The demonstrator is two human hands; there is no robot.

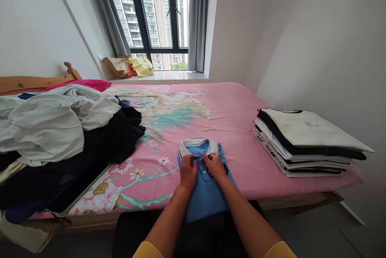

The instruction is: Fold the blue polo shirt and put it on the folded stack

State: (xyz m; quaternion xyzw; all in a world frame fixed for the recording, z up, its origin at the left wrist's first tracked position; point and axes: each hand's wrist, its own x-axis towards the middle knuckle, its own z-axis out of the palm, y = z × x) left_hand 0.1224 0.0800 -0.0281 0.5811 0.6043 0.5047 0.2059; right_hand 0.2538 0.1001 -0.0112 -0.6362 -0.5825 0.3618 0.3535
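A blue polo shirt with a white collar lies folded, front side up, at the near edge of the bed, its lower end hanging toward my lap. My left hand is at the left side of the collar, fingers bent over the cloth. On the other side, my right hand grips the right collar flap near the neck opening, thumb and fingers close together. A button shows on the placket between the two hands. The fingertips partly cover the collar's front points.
The bed has a pink floral sheet. At right stands a stack of folded shirts. A heap of loose clothes fills the left side, beside a dark flat tablet-like object. Bags sit on the windowsill.
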